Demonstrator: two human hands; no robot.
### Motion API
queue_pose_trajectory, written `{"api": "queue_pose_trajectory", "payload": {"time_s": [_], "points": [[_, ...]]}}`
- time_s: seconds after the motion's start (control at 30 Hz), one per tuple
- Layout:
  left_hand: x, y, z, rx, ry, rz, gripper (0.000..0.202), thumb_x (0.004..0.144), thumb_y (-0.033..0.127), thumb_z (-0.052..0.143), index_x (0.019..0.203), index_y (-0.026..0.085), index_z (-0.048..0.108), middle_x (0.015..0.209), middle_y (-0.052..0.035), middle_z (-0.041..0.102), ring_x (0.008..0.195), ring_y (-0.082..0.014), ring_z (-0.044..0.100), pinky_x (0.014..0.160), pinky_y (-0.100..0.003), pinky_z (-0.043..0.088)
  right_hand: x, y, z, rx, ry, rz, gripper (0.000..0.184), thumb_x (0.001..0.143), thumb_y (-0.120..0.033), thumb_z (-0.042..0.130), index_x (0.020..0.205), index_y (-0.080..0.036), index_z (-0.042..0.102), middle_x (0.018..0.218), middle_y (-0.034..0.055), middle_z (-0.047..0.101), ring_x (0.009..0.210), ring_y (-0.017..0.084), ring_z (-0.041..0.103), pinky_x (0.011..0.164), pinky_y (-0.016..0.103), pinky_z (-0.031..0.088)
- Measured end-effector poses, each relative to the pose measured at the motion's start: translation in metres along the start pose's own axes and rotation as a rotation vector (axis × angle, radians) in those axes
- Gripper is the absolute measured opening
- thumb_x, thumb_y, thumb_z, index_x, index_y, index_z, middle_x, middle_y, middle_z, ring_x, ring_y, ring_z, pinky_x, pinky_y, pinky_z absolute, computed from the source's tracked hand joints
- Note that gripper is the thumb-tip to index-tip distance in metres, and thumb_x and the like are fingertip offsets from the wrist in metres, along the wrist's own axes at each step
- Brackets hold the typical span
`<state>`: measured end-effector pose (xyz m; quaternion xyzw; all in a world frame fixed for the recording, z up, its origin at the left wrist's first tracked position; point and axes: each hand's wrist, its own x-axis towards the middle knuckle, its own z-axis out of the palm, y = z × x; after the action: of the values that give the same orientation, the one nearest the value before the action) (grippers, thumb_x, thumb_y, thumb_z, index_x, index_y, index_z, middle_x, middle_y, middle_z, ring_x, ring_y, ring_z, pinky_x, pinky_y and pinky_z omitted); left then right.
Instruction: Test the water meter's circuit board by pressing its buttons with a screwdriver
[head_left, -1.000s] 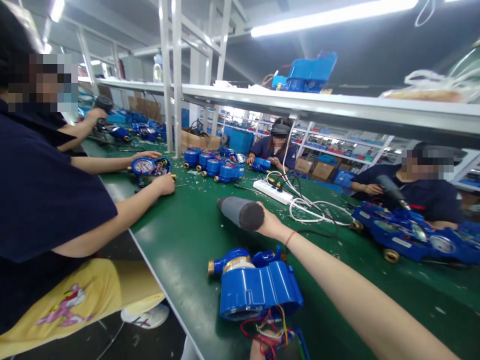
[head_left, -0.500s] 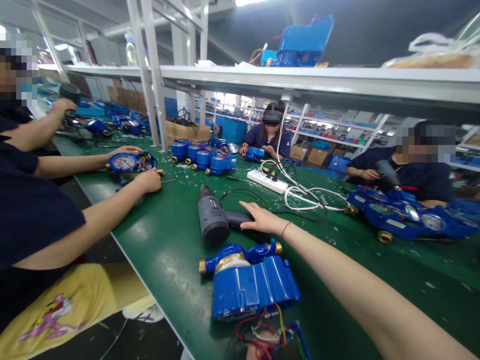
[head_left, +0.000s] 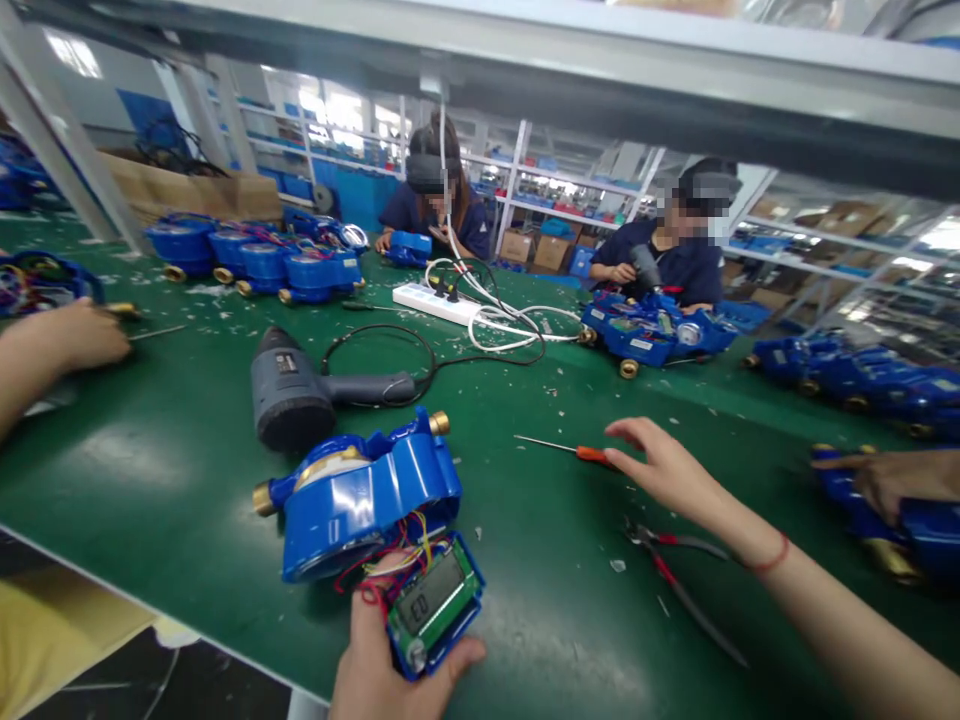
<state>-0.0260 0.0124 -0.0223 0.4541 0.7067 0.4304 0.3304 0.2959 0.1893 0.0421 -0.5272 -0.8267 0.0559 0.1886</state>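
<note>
My left hand (head_left: 386, 665) grips a small green display module (head_left: 435, 605) in a blue frame. Coloured wires tie it to the open blue water meter (head_left: 360, 495) lying on the green table (head_left: 150, 470). My right hand (head_left: 664, 470) hovers with fingers apart, its fingertips just above the orange handle of a screwdriver (head_left: 574, 450). Red-handled pliers (head_left: 675, 575) lie under my right wrist. A grey heat gun (head_left: 300, 390) rests on the table behind the meter, its cord looping back.
Several blue meters (head_left: 247, 260) stand at the back left. A white power strip (head_left: 439, 300) with cables lies mid-table. People work across the table and at both sides; a co-worker's hand (head_left: 64, 335) is at left, another (head_left: 896, 480) on a meter at right.
My right hand set the heat gun down on the table, let go and moved right to the screwdriver. The view tilted down and right, bringing my left hand and the module into sight.
</note>
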Motion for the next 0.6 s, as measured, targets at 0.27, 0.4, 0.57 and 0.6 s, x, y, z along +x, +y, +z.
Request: {"api": "queue_pose_trajectory", "payload": {"time_s": [0.27,0.4,0.57,0.6], "points": [[0.003,0.017,-0.002,-0.068,0.158,0.138,0.071,0.058,0.035,0.083,0.115,0.02,0.046,0.1,-0.0081,0.072,0.09,-0.0299,0.074,0.078,-0.042,0.061,-0.013,0.03,0.043,-0.027,-0.024,-0.011,0.038,0.096,-0.045,0.056,0.12,-0.016,0.057,0.118,0.0101,0.056,0.109,0.024,0.054,0.096,0.048,0.044],[0.002,0.012,-0.008,-0.11,0.157,0.161,0.074,0.058,0.032,0.083,0.121,0.019,0.045,0.111,-0.0109,0.069,0.104,-0.03,0.07,0.091,-0.045,0.057,-0.006,0.018,0.043,-0.028,-0.029,-0.027,0.032,0.098,-0.044,0.051,0.102,-0.014,0.06,0.095,0.0054,0.058,0.087,0.018,0.056,0.083,0.038,0.048],[0.0,0.011,-0.008,-0.076,0.156,0.178,0.073,0.06,0.031,0.084,0.121,0.019,0.047,0.115,-0.0109,0.066,0.107,-0.0294,0.068,0.093,-0.045,0.056,-0.037,-0.011,0.014,-0.007,-0.045,-0.06,0.043,0.099,-0.051,0.037,0.102,-0.016,0.062,0.095,0.0129,0.06,0.087,0.024,0.058,0.075,0.034,0.048],[0.0,0.011,-0.008,-0.059,0.155,0.192,0.073,0.06,0.031,0.084,0.121,0.019,0.047,0.114,-0.0108,0.067,0.107,-0.0293,0.069,0.093,-0.045,0.056,-0.05,-0.018,0.009,-0.003,-0.05,-0.062,0.046,0.098,-0.053,0.036,0.102,-0.016,0.063,0.094,0.0138,0.06,0.087,0.025,0.059,0.074,0.035,0.048]]}}
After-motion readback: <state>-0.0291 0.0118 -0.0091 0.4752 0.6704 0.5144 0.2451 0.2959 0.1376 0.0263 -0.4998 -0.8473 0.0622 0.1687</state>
